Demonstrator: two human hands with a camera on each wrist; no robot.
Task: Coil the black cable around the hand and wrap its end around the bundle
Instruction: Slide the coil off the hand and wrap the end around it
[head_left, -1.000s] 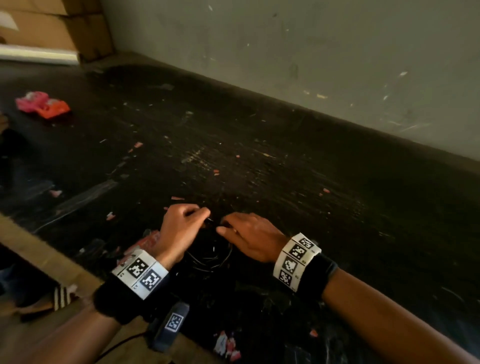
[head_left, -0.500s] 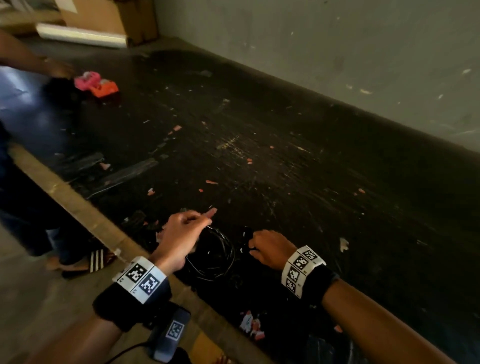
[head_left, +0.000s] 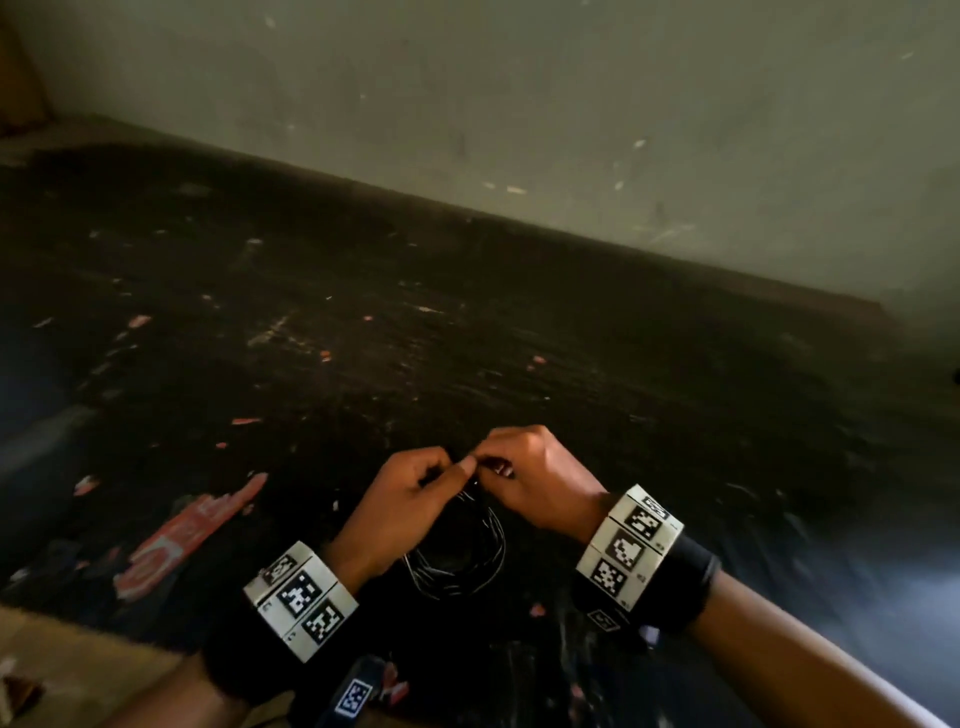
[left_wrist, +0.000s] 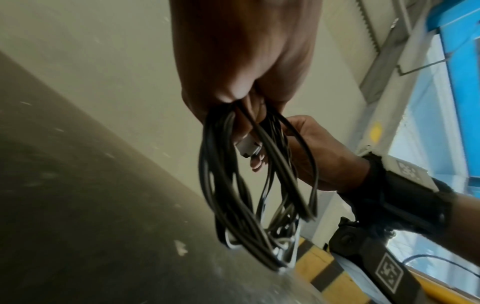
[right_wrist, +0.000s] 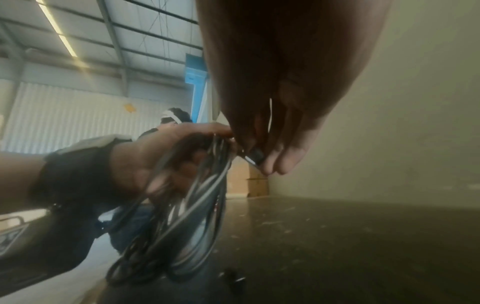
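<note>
Black cable coils hanging from left grip, plug end pinched in right grip.

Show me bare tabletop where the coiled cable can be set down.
Barest: the dark scratched tabletop right of the hands, up to the grey wall. Crowded: a torn red wrapper left of the left hand; small scraps ahead of the black cable coil.

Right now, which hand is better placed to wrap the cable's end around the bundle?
The right hand. Its fingertips already pinch the connector end next to the top of the coiled black cable, while the left hand grips the loops and is better left steadying them.
</note>
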